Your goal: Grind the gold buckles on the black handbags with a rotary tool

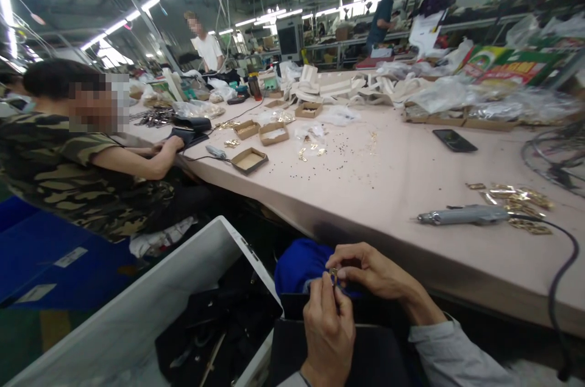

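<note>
Below the table's near edge, my left hand (328,331) and my right hand (375,271) meet over a black piece of material (365,350) on my lap. Both pinch a small gold metal fitting (334,276) between their fingertips, fingers closed. A blue cloth (299,265) lies just behind the hands. A grey electric screwdriver (464,215) with a black cord rests on the pale table (388,180) to the right, beside a heap of gold metal fittings (521,201).
A white bin (150,308) with dark parts stands at my left. A co-worker in a camouflage shirt (68,161) sits at the table's left side. Small cardboard trays (249,159), a black phone (454,140), plastic bags and white straps cover the far table. Two people stand beyond.
</note>
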The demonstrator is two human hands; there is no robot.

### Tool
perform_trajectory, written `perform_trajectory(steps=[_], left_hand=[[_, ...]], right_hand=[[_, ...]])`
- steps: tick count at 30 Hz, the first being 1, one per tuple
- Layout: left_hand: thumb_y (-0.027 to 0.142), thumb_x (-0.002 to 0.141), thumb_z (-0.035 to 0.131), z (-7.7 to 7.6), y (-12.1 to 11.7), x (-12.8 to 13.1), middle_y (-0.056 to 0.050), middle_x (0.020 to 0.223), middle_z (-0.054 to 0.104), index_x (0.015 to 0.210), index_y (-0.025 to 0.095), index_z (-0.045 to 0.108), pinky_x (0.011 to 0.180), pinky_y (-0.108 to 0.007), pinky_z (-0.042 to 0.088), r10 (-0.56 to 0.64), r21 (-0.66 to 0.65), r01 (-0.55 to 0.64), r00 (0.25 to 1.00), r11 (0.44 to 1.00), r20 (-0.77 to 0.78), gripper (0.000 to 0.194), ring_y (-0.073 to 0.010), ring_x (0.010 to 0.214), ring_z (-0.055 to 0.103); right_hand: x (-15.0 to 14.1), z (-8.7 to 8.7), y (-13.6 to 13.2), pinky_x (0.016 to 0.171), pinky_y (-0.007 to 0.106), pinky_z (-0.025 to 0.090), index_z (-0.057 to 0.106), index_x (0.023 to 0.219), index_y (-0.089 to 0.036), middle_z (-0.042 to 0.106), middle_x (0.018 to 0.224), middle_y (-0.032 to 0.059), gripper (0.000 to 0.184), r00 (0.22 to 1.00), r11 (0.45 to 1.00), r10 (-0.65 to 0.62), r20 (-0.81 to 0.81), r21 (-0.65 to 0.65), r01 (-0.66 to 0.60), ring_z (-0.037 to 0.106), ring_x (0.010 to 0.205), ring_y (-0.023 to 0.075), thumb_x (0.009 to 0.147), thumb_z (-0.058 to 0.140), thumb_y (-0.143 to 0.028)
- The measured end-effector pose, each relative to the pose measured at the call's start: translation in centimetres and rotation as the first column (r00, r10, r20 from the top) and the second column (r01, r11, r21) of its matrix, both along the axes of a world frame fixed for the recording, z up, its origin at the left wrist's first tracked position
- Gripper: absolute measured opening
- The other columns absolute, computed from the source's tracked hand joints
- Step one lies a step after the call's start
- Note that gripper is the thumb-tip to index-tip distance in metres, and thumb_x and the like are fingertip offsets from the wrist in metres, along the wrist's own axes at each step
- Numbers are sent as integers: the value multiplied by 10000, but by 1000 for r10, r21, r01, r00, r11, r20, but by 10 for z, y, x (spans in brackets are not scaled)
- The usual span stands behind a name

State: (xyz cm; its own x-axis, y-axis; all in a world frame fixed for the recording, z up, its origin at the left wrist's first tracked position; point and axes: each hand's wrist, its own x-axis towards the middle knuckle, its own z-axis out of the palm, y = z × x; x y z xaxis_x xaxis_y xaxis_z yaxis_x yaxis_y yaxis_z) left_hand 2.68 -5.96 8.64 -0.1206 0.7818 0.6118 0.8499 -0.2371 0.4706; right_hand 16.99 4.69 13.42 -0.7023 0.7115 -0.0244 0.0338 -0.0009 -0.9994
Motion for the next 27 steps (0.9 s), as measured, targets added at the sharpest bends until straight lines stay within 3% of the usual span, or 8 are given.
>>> perform_trajectory(steps=[4, 7, 12, 15, 18, 21, 23, 27], left_hand=[[-8, 937, 486, 6, -3, -2, -131, 910, 682, 1228, 71, 624, 598, -279, 602, -30, 12, 31, 1000, 999, -7, 331, -207, 730, 706], [-12, 937, 486, 5, -3, -3, -128, 907, 682, 1257, 74, 607, 619, -284, 607, -32, 24, 32, 999, 999, -23, 353, -210, 747, 704], [7, 953, 477, 4, 1, -4, -122, 890, 665, 1264, 65, 620, 627, -291, 580, -34, -5, 34, 999, 999, -3, 348, -209, 745, 680], [80, 993, 459, 16, 5, -11, -112, 882, 671, 1174, 106, 697, 662, -304, 552, -68, -142, 88, 988, 986, 137, 300, -209, 764, 671], [167, 1010, 466, 32, 11, -26, -52, 774, 643, 1018, 155, 780, 640, -279, 495, -85, -368, 259, 901, 893, 426, 314, -172, 685, 631], [237, 981, 540, 39, 17, -42, 16, 622, 535, 935, 161, 824, 526, -240, 381, -15, -462, 412, 759, 785, 651, 297, -107, 512, 499], [264, 949, 592, 37, 19, -47, 30, 588, 497, 958, 153, 840, 493, -232, 328, 28, -466, 444, 700, 765, 714, 272, -94, 482, 455], [290, 866, 681, 25, 21, -47, 16, 619, 527, 942, 121, 840, 445, -227, 238, 104, -430, 450, 587, 783, 803, 244, -68, 448, 386]], right_hand=[[2, 7, 10, 761, 304, 533, 790, 989, -163, 699, 897, 44, 218, 991, 989, 130, -33, -66, -132, 641, 775, 181, 904, 714, -348], [0, 9, 12, 780, 319, 549, 792, 981, -163, 708, 892, 49, 239, 989, 988, 143, -30, -47, -144, 659, 788, 196, 889, 725, -373], [-7, 5, 4, 696, 272, 519, 789, 948, -161, 705, 844, 40, 193, 999, 999, -5, 36, 45, 3, 653, 735, 175, 901, 710, -331], [-10, 1, 0, 617, 250, 484, 781, 916, -162, 697, 819, 37, 181, 986, 987, -134, 94, 100, 124, 636, 676, 158, 910, 694, -321], [-10, -1, -2, 617, 259, 501, 780, 921, -153, 699, 838, 46, 223, 982, 981, -173, 79, 101, 165, 652, 669, 164, 909, 704, -362], [-11, -1, -1, 649, 269, 516, 780, 924, -153, 693, 841, 45, 232, 985, 981, -166, 53, 114, 159, 661, 686, 166, 916, 705, -372], [-12, -1, -1, 655, 269, 517, 782, 930, -160, 691, 849, 44, 224, 985, 980, -165, 46, 123, 159, 659, 692, 164, 920, 703, -369], [-15, -2, -4, 665, 274, 521, 786, 930, -161, 694, 855, 50, 211, 985, 978, -170, 38, 133, 163, 658, 711, 170, 915, 704, -355]])
